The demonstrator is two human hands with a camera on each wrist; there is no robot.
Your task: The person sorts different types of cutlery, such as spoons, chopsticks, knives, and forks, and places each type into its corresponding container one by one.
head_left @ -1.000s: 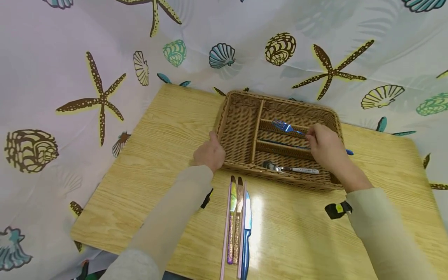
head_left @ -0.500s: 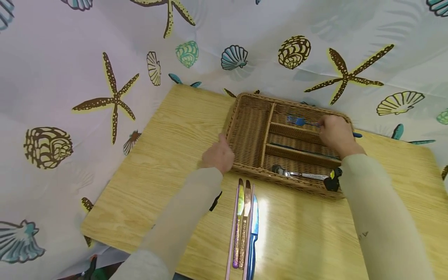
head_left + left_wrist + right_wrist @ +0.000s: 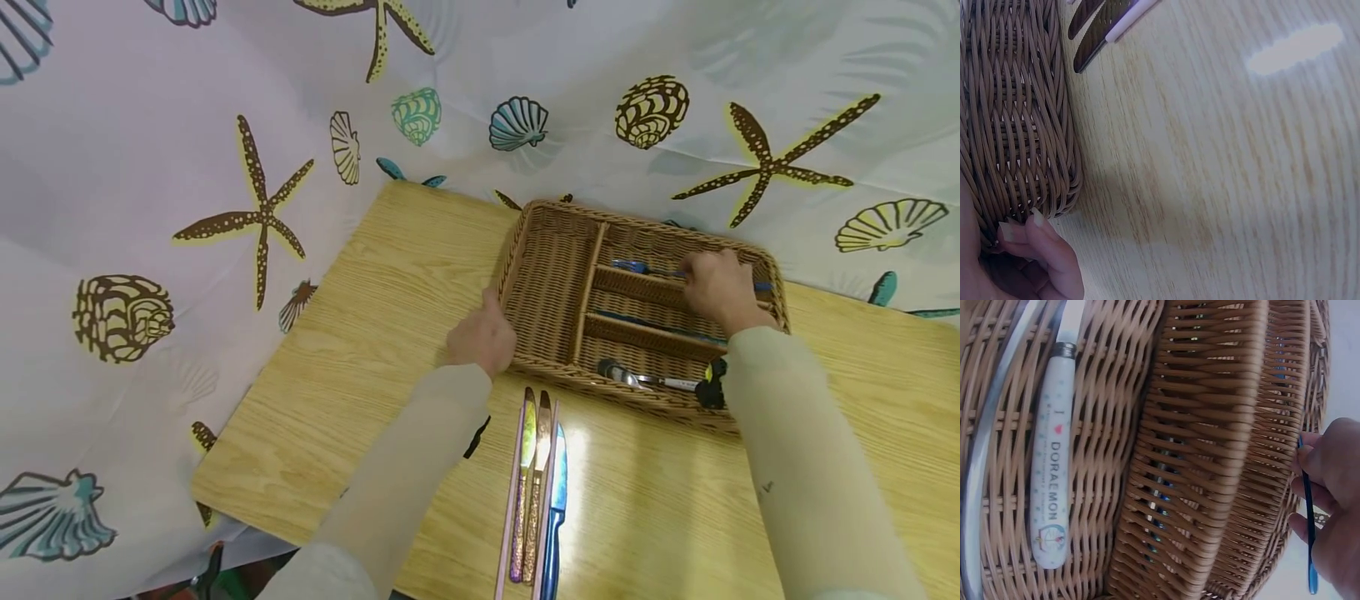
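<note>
My left hand (image 3: 482, 337) grips the left end of a brown wicker cutlery tray (image 3: 547, 300). In the left wrist view its fingers curl against a lower corner of the woven wall. The right hand (image 3: 720, 287) pinches a blue fork (image 3: 633, 267) by its handle, low over the tray's back compartment. The fork's tines point left, and the hand hides the middle of its handle. A thin dark-blue utensil (image 3: 645, 323) lies in the middle compartment. In the front one are spoons (image 3: 621, 372), one with a white lettered handle (image 3: 1052, 456).
On the wooden table (image 3: 360, 350) before the tray lie two gold knives (image 3: 529, 492), a blue knife (image 3: 557, 508) and two thin pink sticks (image 3: 510, 500), roughly parallel. A shell-print cloth (image 3: 300, 83) hangs along the table's back and left side.
My right hand has carried the fork back and down into the tray's rear compartment. The left hand keeps its grip on the tray. The whole view has shifted as the head turned.
</note>
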